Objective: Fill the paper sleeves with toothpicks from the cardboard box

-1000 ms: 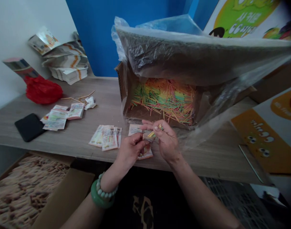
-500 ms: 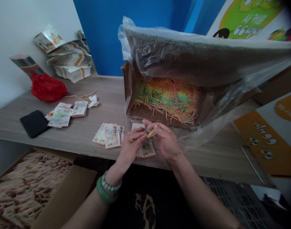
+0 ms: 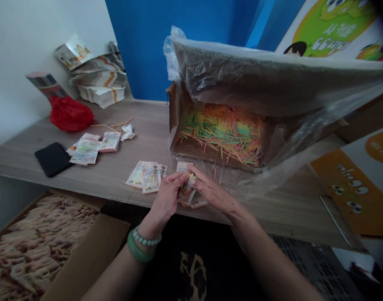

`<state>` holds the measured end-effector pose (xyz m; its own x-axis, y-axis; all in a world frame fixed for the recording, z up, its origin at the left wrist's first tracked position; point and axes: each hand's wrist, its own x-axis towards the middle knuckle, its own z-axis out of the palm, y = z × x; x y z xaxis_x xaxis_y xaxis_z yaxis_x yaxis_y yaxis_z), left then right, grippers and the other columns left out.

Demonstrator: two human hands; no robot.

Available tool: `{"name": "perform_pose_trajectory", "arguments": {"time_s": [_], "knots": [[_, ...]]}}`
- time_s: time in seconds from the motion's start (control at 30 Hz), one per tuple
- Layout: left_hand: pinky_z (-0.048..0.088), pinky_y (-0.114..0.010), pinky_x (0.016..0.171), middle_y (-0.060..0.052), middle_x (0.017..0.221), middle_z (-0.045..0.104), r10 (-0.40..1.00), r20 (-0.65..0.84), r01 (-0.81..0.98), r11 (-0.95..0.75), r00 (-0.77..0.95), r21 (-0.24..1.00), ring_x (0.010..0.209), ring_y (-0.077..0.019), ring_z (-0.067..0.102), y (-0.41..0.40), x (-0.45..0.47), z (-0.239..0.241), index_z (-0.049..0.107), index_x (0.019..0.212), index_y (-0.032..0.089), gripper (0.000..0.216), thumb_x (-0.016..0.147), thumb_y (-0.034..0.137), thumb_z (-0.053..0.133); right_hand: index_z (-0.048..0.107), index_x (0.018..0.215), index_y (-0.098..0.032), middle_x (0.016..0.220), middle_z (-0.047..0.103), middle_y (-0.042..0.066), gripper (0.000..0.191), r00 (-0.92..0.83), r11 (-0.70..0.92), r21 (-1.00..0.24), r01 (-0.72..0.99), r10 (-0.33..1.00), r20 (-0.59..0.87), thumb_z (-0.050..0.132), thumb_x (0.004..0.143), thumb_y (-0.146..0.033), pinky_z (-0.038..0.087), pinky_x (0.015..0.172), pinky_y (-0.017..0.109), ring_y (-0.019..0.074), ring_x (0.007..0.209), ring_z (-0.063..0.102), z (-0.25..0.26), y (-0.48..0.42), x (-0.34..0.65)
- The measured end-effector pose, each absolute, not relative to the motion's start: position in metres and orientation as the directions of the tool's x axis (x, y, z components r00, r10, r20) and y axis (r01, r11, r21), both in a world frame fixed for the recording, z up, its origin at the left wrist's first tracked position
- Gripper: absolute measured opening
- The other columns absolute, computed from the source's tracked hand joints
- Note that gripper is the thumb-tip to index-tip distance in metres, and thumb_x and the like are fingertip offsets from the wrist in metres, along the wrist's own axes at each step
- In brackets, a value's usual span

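Observation:
My left hand (image 3: 166, 193) is closed in a pinch on the top edge of a small printed packet (image 3: 185, 193), which it holds near the table's front edge. My right hand (image 3: 212, 191) is closed around a small bunch of thin yellowish sticks (image 3: 191, 180) at the packet's mouth. The fingers partly hide the sticks, so I cannot tell how far in they are. More flat packets lie under the hands. To the left, overlapping packets (image 3: 151, 179) show coloured sticks printed on or inside them.
Behind the hands stands a plastic-lined carton (image 3: 191, 152) of loose coloured sticks. On the left lie filled packets (image 3: 109, 142), a black phone-like slab (image 3: 53, 159), a red plastic bag (image 3: 71, 113) and crumpled tissue (image 3: 127, 132). An open box of packets (image 3: 31, 246) sits below the table.
My hands have come closer together, and the bunch of sticks has moved from open view between the fingers down to the packet's mouth. The camera view has shifted slightly left.

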<state>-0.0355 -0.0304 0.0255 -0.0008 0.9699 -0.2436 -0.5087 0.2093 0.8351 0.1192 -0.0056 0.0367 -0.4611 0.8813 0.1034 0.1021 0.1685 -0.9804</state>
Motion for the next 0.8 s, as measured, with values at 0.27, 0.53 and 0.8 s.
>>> {"name": "perform_pose_trajectory", "arguments": {"time_s": [0.27, 0.53, 0.8], "knots": [[0.052, -0.028, 0.077, -0.004, 0.091, 0.072, 0.986, -0.167, -0.518, 0.149, 0.013, 0.842, 0.081, -0.0146, 0.064, -0.037, -0.047, 0.03, 0.077, 0.088, 0.019, 0.027, 0.069, 0.038, 0.082, 0.065, 0.067, -0.024, 0.072, 0.064, 0.0, 0.018, -0.263, 0.123, -0.956, 0.265, 0.963, 0.051, 0.059, 0.082, -0.031, 0.047, 0.074, 0.033, 0.0189, 0.076, 0.059, 0.028, -0.016, 0.114], [0.051, -0.03, 0.075, -0.003, 0.079, 0.072, 0.997, -0.075, -0.25, 0.064, -0.036, 0.966, 0.078, -0.0163, 0.062, -0.059, -0.059, 0.035, 0.077, 0.075, 0.018, 0.015, 0.076, 0.033, 0.076, 0.057, 0.062, -0.023, 0.071, 0.06, 0.0, 0.019, -0.363, 0.214, -0.95, 0.228, 0.924, 0.121, 0.06, 0.079, -0.03, 0.043, 0.072, 0.032, 0.0193, 0.076, 0.057, 0.021, -0.021, 0.099], [0.044, -0.03, 0.076, -0.005, 0.081, 0.069, 0.936, 0.185, 0.635, 0.052, -0.301, 0.771, 0.082, -0.019, 0.061, -0.021, -0.101, 0.015, 0.071, 0.075, 0.018, 0.019, 0.088, 0.025, 0.06, 0.06, 0.103, -0.021, 0.096, 0.069, 0.008, 0.019, -0.461, 0.396, -0.598, 0.697, 0.886, 0.049, 0.046, 0.09, -0.016, 0.044, 0.077, 0.035, 0.0229, 0.088, 0.061, 0.018, -0.042, 0.048]]}}
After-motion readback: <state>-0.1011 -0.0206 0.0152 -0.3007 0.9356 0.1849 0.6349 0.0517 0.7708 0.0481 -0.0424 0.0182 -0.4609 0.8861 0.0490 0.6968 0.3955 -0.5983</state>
